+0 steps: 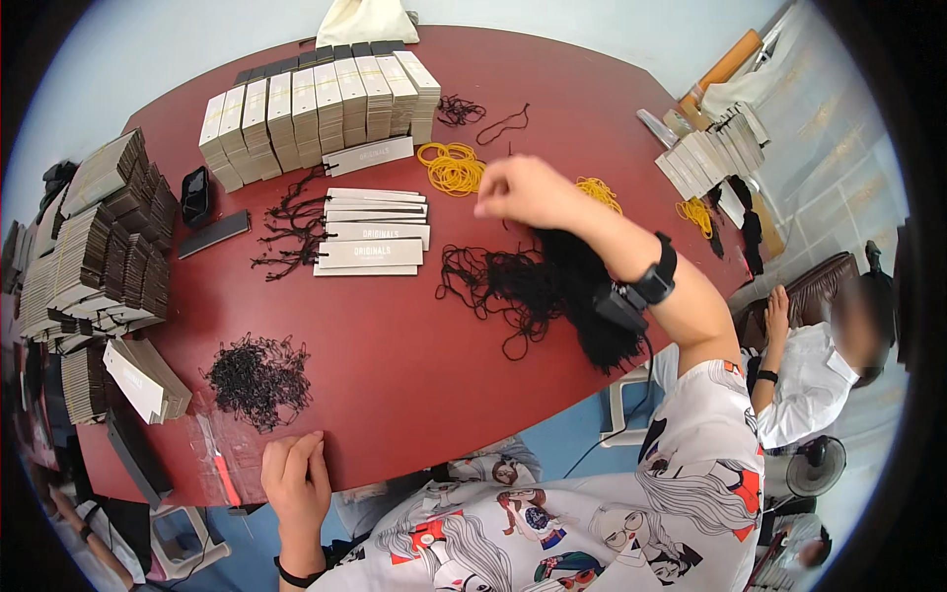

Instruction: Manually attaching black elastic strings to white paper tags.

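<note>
Right hand bunched beside yellow rubber bands, left hand curled by black pins; can't tell if either's pinching anything. Strung hang tags lie left of the right hand, the nearer one, long axis side to side.

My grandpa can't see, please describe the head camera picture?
A person's right hand is over a red table, near yellow rubber bands. The left hand is by small black pieces. White tags and black strings lie about.
</note>
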The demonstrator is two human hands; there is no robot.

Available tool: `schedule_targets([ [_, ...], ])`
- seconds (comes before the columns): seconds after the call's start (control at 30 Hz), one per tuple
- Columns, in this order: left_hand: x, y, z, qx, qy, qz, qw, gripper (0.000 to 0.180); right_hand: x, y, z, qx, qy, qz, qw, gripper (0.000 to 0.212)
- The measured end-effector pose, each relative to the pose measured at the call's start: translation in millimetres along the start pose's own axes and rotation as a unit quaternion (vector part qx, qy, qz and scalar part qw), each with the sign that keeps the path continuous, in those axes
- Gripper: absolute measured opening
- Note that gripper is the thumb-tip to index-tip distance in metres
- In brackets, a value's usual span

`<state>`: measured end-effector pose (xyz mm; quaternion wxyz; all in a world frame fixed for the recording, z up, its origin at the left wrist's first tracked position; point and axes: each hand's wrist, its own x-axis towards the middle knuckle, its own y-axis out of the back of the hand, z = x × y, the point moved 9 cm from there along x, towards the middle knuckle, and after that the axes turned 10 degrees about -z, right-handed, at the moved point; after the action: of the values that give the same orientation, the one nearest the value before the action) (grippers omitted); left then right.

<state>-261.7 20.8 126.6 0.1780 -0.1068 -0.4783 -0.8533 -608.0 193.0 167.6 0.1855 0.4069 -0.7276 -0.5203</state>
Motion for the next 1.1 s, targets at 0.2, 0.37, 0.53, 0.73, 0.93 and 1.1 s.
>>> schedule_targets([
  [0.2,2.8,-1.0,6.2,-0.011,-0.017,0.002,1.000,0.012,-21.3,-47.8,15.7,0.036,-0.128,-0.110,0.985,0.026],
  [0.37,-0.9,3.6,5.9,-0.021,-0.014,0.013,1.000,0.011,-15.7,-40.8,25.1,0.174,-0.066,-0.124,0.975,0.019],
  [0.53,-3.0,4.3,2.7,-0.033,0.001,0.015,0.999,0.010,-18.6,-21.6,11.9,0.086,-0.063,-0.049,0.993,0.020],
  [0.73,-8.5,17.4,-1.1,-0.134,0.007,0.039,0.990,0.008,-3.4,-67.6,21.7,0.069,-0.082,-0.085,0.991,0.019],
  [0.93,-11.3,29.6,-3.1,-0.204,0.074,0.026,0.976,0.009,-36.3,27.3,-5.4,0.189,-0.024,0.021,0.981,0.003],
  [1.1,-6.9,31.3,-4.8,-0.220,0.065,0.025,0.973,0.010,-69.6,135.7,-73.8,0.074,0.057,0.170,0.981,0.005],
])
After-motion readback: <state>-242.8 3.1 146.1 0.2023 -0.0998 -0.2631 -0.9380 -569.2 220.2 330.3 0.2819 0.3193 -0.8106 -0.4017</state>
